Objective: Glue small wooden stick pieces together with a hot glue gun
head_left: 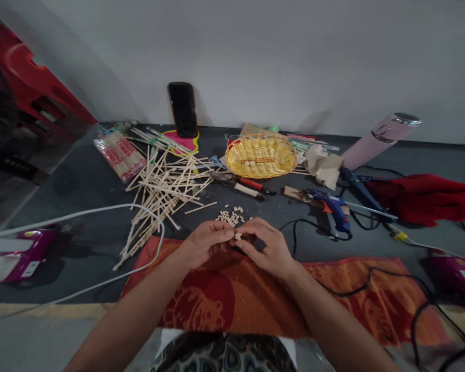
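My left hand (207, 242) and my right hand (266, 248) meet fingertip to fingertip over the far edge of an orange-red towel (356, 305). Between their fingertips they pinch a small cluster of short wooden stick pieces (238, 235). A little heap of the same cut pieces (231, 216) lies on the dark floor just beyond the hands. To the left of it spreads a loose pile of long bamboo sticks (160, 194).
A yellow woven basket (260, 154), cutting pliers with red handles (245, 185), a blue glue gun (333, 206) with black cable, a packet of sticks (120, 155), a phone (183, 109) leaning on the wall, a pink bottle (375, 139), red cloth (422, 199), a white cable (101, 212).
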`<state>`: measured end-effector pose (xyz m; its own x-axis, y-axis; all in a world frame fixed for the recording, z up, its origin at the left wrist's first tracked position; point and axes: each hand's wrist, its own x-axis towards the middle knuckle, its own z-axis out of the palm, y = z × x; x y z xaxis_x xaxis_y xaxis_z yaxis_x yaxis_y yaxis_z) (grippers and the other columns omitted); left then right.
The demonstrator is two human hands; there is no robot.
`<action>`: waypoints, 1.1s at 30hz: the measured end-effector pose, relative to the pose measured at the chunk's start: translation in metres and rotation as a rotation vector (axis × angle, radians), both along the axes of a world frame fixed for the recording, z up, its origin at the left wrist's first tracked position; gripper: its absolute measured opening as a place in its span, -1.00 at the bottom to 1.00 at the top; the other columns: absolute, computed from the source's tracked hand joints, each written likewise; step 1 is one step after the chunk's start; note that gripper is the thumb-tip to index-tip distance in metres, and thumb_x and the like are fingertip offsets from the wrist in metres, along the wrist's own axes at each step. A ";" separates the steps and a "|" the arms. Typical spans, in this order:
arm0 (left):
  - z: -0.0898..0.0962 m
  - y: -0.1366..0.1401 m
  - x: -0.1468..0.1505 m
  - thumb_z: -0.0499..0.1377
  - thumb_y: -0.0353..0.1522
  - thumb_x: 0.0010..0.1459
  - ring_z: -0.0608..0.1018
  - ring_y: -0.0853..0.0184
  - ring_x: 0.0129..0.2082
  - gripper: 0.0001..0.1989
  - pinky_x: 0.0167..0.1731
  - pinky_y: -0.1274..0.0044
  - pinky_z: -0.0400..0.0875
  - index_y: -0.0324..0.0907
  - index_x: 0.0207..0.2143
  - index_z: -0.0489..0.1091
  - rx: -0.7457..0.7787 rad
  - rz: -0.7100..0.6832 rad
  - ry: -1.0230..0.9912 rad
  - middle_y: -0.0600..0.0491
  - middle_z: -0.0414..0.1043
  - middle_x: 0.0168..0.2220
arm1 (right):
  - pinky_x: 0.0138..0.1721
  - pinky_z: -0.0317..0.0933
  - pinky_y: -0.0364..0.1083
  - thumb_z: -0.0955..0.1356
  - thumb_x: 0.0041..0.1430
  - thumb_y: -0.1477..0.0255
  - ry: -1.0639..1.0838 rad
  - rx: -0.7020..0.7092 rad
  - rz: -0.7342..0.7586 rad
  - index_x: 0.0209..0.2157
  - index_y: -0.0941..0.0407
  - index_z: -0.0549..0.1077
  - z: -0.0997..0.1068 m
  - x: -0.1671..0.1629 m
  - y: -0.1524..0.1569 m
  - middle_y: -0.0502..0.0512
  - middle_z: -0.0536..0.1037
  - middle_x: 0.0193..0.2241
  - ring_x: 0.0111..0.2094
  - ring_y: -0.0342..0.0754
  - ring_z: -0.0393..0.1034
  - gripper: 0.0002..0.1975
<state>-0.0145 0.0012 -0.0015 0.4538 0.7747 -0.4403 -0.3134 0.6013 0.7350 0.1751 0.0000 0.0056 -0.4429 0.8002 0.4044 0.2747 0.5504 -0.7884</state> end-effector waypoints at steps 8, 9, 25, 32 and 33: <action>0.000 0.000 0.001 0.36 -0.31 -0.11 0.36 0.54 -0.62 -0.78 -0.56 0.64 0.17 -0.28 -0.45 0.47 0.027 0.013 0.082 0.10 0.41 -0.55 | -0.22 0.36 -0.07 0.37 0.15 0.45 -0.067 0.057 -0.014 -0.14 0.08 0.45 -0.004 0.001 0.001 0.13 0.51 -0.28 -0.26 -0.07 0.40 -0.79; -0.001 0.000 0.001 0.36 -0.31 -0.10 0.35 0.54 -0.62 -0.78 -0.57 0.64 0.16 -0.28 -0.46 0.46 0.029 0.007 0.081 0.11 0.40 -0.56 | -0.20 0.36 -0.07 0.37 0.15 0.45 -0.070 0.064 -0.012 -0.14 0.08 0.45 -0.005 0.001 0.001 0.13 0.51 -0.28 -0.25 -0.07 0.40 -0.79; -0.001 0.000 0.001 0.35 -0.34 -0.09 0.39 0.54 -0.61 -0.81 -0.55 0.66 0.20 -0.29 -0.49 0.46 0.007 0.000 0.019 0.10 0.42 -0.58 | -0.23 0.33 -0.09 0.39 0.15 0.43 -0.055 0.041 0.023 -0.11 0.09 0.43 -0.005 0.002 0.001 0.13 0.50 -0.26 -0.26 -0.08 0.39 -0.75; -0.002 0.003 -0.003 0.30 -0.37 -0.02 0.42 0.52 -0.58 -0.86 -0.51 0.67 0.25 -0.30 -0.45 0.45 0.010 0.052 -0.042 0.05 0.45 -0.54 | -0.33 0.27 -0.13 0.33 0.20 0.38 -0.072 0.007 -0.055 -0.12 0.10 0.37 -0.003 0.005 0.001 0.04 0.44 -0.39 -0.39 -0.12 0.34 -0.78; -0.001 0.003 -0.004 0.28 -0.38 0.00 0.41 0.52 -0.58 -0.87 -0.49 0.66 0.26 -0.30 -0.45 0.45 0.025 0.063 -0.058 0.05 0.44 -0.54 | -0.31 0.27 -0.13 0.30 0.24 0.40 -0.078 0.013 -0.084 -0.15 0.10 0.38 -0.001 0.005 0.001 0.04 0.45 -0.39 -0.38 -0.12 0.35 -0.85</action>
<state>-0.0182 0.0046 -0.0029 0.4278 0.8130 -0.3949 -0.3922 0.5606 0.7293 0.1806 0.0007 0.0042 -0.4048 0.8308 0.3821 0.3809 0.5330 -0.7555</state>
